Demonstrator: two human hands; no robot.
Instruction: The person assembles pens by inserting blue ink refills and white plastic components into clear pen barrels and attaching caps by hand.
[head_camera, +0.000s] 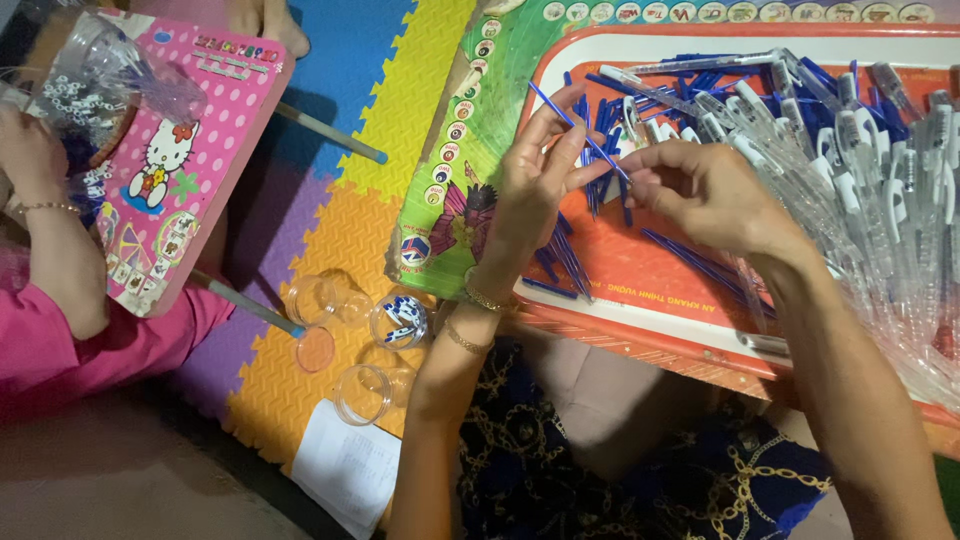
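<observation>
My left hand is raised over the orange-and-white tray, fingers pinched on a thin blue pen refill that slants up to the left. My right hand meets it from the right, fingertips closed on the refill's lower end. More blue refills lie loose on the tray under both hands. A heap of clear pen barrels with white and blue clips fills the tray's right side.
Three clear plastic cups stand on the colourful foam mat, one holding small blue-white parts. A paper sheet lies lower. At the left, another person in pink works at a pink cartoon-cat table.
</observation>
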